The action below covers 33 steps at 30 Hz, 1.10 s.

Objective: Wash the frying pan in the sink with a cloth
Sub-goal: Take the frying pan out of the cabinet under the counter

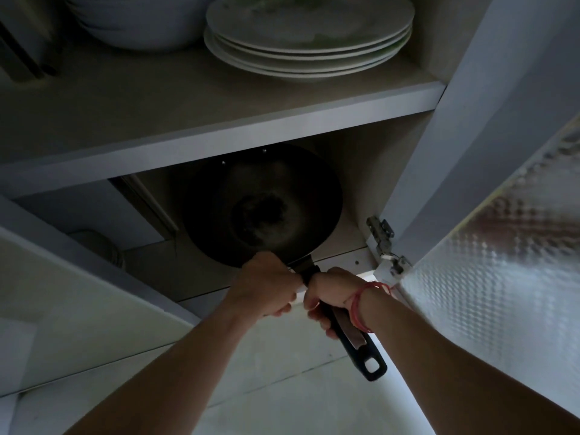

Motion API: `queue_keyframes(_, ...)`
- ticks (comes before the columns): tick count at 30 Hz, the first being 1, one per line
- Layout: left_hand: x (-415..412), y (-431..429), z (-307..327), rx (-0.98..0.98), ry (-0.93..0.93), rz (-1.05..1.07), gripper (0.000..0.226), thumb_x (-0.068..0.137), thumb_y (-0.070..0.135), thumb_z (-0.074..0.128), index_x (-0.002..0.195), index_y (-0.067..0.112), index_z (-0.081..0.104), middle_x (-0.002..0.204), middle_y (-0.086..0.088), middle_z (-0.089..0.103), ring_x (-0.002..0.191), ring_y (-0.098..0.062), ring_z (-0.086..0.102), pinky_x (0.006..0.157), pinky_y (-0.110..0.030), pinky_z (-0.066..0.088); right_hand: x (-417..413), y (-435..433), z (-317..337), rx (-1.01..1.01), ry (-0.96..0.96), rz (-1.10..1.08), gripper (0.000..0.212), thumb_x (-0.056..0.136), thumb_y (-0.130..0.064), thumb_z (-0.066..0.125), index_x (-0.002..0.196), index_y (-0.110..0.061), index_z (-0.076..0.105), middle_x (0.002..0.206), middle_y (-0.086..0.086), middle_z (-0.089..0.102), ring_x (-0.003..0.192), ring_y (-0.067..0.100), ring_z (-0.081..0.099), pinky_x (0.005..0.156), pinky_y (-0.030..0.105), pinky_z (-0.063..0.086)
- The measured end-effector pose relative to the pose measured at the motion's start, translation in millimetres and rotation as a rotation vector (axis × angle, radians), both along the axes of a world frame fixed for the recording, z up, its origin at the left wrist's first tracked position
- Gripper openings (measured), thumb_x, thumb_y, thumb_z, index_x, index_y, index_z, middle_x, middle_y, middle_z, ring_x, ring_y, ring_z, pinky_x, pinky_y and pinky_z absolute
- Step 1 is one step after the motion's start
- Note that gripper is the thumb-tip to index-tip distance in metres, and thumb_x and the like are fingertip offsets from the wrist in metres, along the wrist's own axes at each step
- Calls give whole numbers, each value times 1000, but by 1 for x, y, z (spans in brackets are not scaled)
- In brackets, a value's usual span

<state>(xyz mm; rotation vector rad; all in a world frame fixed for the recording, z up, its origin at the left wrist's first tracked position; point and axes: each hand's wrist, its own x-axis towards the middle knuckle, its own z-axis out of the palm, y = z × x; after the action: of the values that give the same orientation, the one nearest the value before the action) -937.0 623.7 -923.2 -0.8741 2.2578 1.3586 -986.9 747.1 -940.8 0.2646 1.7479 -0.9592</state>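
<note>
A dark round frying pan (pixel 262 205) stands tilted on the lower shelf of an open wall cupboard, its inside facing me and its long black handle (pixel 354 340) sticking out past the cupboard's edge. My left hand (pixel 266 285) grips the pan's near rim where the handle joins. My right hand (pixel 331 296), with red threads around the wrist, is closed around the handle just behind it. No sink and no cloth are in view.
A stack of white plates (pixel 309 36) and a bowl (pixel 138 23) sit on the upper shelf (pixel 219 133). The textured-glass door (pixel 502 277) hangs open on the right, its hinge (pixel 384 243) close to my right wrist. A pale round object (pixel 97 246) sits low left.
</note>
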Motion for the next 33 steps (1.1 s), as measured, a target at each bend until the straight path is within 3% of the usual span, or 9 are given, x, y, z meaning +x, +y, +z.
queue_keyframes(4,-6,-26,19,-297,189,-107,35,94,26,59,76,-2,69,72,-18,71,65,-28,71,63,-39,58,11,5,-6,22,233,-76,19,84,-25,63,82,-6,59,49,1,47,35,13,39,42,20,38)
queue_keyframes(7,-21,-47,23,-508,305,-132,35,96,30,57,74,5,68,77,-13,70,79,-27,68,64,-28,47,24,19,-9,70,299,-47,24,82,-31,64,87,-8,60,54,3,52,36,14,44,42,22,42)
queue_keyframes(9,-33,-63,21,-615,360,-112,28,95,27,56,78,9,68,91,-12,72,92,-28,67,76,-28,48,35,32,-9,90,311,-44,24,80,-32,64,84,-9,58,53,2,50,35,14,43,43,23,42)
queue_keyframes(11,-46,-78,17,-600,374,-81,22,97,24,54,96,9,70,106,-16,70,102,-33,63,89,-34,49,48,47,-9,121,321,-11,25,79,-34,64,80,-11,54,54,1,48,35,14,42,42,23,40)
queue_keyframes(14,-63,-86,11,-630,303,-66,34,97,30,52,123,10,62,131,-20,57,120,-37,53,103,-41,42,67,67,-7,182,360,54,27,78,-38,63,76,-13,52,57,1,52,36,14,46,41,23,44)
queue_keyframes(18,-76,-76,12,-649,218,-68,55,101,38,46,151,17,36,158,-15,27,145,-35,26,119,-43,22,91,84,-1,268,411,131,31,76,-45,61,71,-15,56,54,-1,57,38,14,52,41,28,50)
queue_keyframes(22,-89,-72,21,-511,237,8,56,106,31,37,157,16,21,162,-11,23,147,-30,25,118,-39,21,108,97,12,279,397,163,32,78,-43,60,64,-16,54,56,0,58,35,13,53,36,23,44)
queue_keyframes(29,-93,-80,17,-499,188,-99,53,108,25,29,158,12,16,163,-13,16,149,-30,19,118,-33,16,128,131,40,326,450,221,41,79,-45,61,53,-15,47,44,0,50,33,11,50,34,22,42)
queue_keyframes(33,-93,-87,14,-444,213,-43,48,108,21,34,154,9,27,161,-14,25,146,-30,26,119,-33,20,137,150,48,365,485,268,42,77,-48,60,54,-15,47,44,-1,53,36,11,53,34,22,40)
